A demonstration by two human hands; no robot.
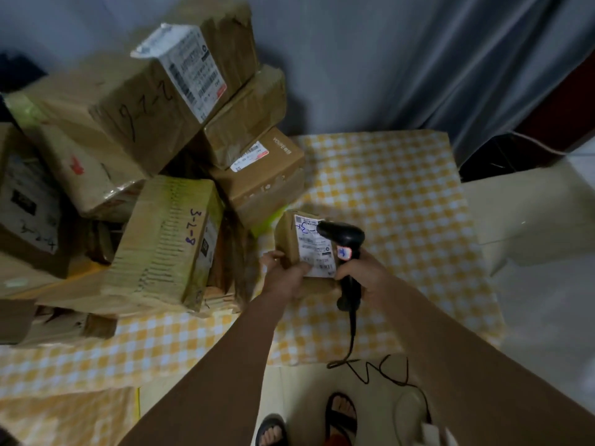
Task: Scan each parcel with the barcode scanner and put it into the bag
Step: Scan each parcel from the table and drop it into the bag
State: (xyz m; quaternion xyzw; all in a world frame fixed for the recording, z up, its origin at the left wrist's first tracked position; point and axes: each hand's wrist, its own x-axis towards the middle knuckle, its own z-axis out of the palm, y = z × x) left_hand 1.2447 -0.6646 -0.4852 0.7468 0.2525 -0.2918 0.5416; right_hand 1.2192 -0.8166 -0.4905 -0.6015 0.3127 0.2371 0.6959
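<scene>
The left hand [285, 278] is gripping a small parcel [306, 249] by its near end, thumb pinching over the label, holding it above the middle of the table [402, 201]. The right hand [363, 278] is wrapping its fingers round the scanner [344, 239], nose almost touching the label. The parcel is looking light and stiff (taped cardboard, probably slick), so holding its edges should be keeping the barcode clear. A box pile [154, 175] is crowding the table's left side; the bag may be the pale shape at the floor's near edge.
</scene>
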